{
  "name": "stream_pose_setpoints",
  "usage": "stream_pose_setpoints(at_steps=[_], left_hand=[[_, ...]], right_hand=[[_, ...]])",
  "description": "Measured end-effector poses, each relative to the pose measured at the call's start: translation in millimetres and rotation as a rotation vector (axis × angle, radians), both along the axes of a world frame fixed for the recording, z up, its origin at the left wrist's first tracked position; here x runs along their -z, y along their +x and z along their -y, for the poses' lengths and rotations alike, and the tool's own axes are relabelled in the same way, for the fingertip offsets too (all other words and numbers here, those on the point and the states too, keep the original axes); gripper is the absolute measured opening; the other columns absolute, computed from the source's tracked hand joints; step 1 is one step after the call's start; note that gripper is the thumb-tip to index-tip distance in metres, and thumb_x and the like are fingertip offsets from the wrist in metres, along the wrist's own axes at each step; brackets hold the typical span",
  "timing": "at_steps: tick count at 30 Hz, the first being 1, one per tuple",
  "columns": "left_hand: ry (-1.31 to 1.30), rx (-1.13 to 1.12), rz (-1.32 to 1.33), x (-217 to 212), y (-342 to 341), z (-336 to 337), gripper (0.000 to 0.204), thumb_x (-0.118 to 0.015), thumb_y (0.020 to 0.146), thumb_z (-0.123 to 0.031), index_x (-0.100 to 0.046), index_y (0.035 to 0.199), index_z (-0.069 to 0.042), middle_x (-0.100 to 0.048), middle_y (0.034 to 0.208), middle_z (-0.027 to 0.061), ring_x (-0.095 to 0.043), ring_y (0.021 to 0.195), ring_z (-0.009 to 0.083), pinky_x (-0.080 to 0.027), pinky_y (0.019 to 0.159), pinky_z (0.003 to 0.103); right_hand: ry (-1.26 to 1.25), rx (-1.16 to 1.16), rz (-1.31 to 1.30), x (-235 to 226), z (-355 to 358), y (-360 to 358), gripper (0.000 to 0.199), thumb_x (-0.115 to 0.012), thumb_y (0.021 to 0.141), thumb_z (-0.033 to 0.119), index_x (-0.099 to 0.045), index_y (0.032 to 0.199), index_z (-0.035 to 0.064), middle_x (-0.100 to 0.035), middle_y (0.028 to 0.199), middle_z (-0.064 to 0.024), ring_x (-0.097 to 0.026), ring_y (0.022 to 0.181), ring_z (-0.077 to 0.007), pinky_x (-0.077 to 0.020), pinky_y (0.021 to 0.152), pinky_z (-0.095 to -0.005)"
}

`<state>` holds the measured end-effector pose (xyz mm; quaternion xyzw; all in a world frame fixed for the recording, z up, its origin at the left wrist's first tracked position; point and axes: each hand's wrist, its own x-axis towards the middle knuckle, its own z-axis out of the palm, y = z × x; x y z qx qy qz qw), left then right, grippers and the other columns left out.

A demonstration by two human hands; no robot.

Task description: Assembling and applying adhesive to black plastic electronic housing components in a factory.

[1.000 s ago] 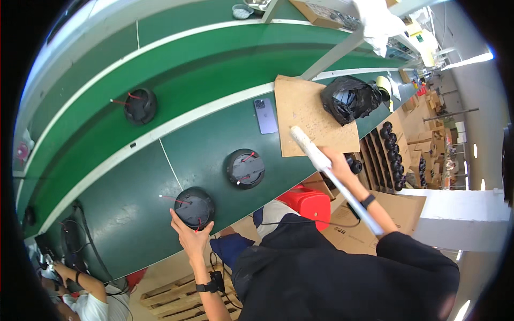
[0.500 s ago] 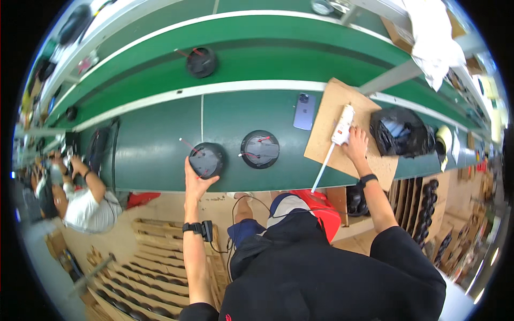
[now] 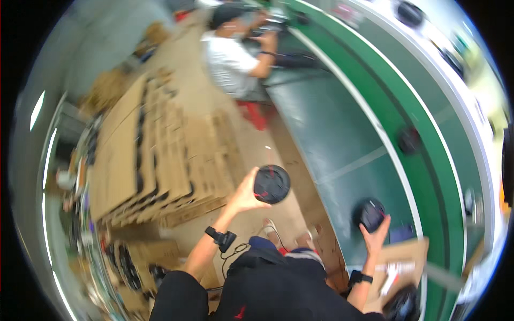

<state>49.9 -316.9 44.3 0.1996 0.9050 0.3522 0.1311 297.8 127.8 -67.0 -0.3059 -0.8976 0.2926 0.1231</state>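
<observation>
My left hand (image 3: 245,196) grips a round black housing (image 3: 272,185) with thin red wires by its edge. It is held in the air over the floor, left of the green workbench (image 3: 342,176). On the bench, my right hand (image 3: 377,235) has its thumb and fingers around the near edge of a second round black housing (image 3: 369,213), which is blurred. Close to that hand, a dark phone (image 3: 401,233) rests on the bench. A white tube (image 3: 390,281) with a long nozzle lies on a brown cardboard sheet (image 3: 415,252).
Left of me stand stacked cardboard layers (image 3: 171,160) with black round parts between them. A co-worker in a white shirt (image 3: 230,67) sits at the bench's far end by a red stool (image 3: 251,113). Another dark housing (image 3: 409,140) sits on the green strip. A black bag (image 3: 402,306) lies near the cardboard.
My view has swung left toward the stacks. My left hand has lifted its housing off the bench and out over the floor. My right hand has left the tube for the second housing.
</observation>
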Motion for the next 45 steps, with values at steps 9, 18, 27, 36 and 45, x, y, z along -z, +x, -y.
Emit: stream_pose_setpoints(at_steps=[9, 18, 27, 36, 45], left_hand=[[0.056, -0.45, -0.084, -64.3, 93.9, 207.4, 0.131, -0.097, 0.048, -0.029, -0.022, 0.151, 0.001, -0.044, 0.144, 0.0257, -0.045, 0.135, 0.039, -0.039, 0.113, 0.045], [0.468, -0.597, -0.206, -31.8, 127.8, 363.0, 0.119, -0.098, 0.053, -0.021, -0.028, 0.149, -0.001, -0.051, 0.14, 0.0185, -0.052, 0.13, 0.0276, -0.043, 0.108, 0.041], [0.497, -1.16, -0.008, 0.0, 280.4, 477.8, 0.119, -0.098, 0.051, -0.019, -0.031, 0.147, -0.002, -0.052, 0.139, 0.0175, -0.053, 0.127, 0.027, -0.044, 0.107, 0.039], [-0.02, -1.525, -0.266, -118.0, 359.1, 655.5, 0.119, -0.097, 0.045, -0.012, -0.034, 0.146, 0.004, -0.061, 0.126, 0.0214, -0.063, 0.115, 0.0297, -0.049, 0.101, 0.039], [-0.03, -1.209, -0.444, -216.2, 153.1, 967.4, 0.09, -0.092, 0.059, -0.019, -0.05, 0.137, -0.002, -0.063, 0.123, 0.0118, -0.063, 0.11, 0.0232, -0.049, 0.098, 0.036]], right_hand=[[0.14, 0.13, -0.024, 45.9, 4.4, -71.8, 0.122, -0.092, 0.06, 0.041, -0.023, 0.151, -0.0029, -0.032, 0.146, -0.0337, -0.032, 0.137, -0.0483, -0.0317, 0.115, -0.0513], [-0.269, -0.083, -0.339, -30.0, 221.8, -117.8, 0.114, -0.093, 0.057, 0.03, -0.032, 0.147, -0.004, -0.042, 0.142, -0.0231, -0.044, 0.131, -0.0359, -0.035, 0.112, -0.0449], [-0.333, -1.194, -0.142, -219.6, 597.3, -207.4, 0.132, -0.096, 0.043, 0.026, -0.023, 0.149, -0.0038, -0.041, 0.142, -0.0256, -0.042, 0.133, -0.0404, -0.0311, 0.115, -0.0469], [-0.285, -1.37, -0.277, -276.2, 816.4, -267.1, 0.129, -0.096, 0.045, 0.029, -0.027, 0.15, 0.0008, -0.038, 0.146, -0.0236, -0.046, 0.131, -0.0385, -0.0425, 0.106, -0.0447], [-0.172, -1.13, -0.326, -281.8, 962.5, -300.2, 0.118, -0.093, 0.055, 0.032, -0.028, 0.151, 0.01, -0.033, 0.151, -0.0245, -0.051, 0.127, -0.0432, -0.0529, 0.094, -0.0489]])
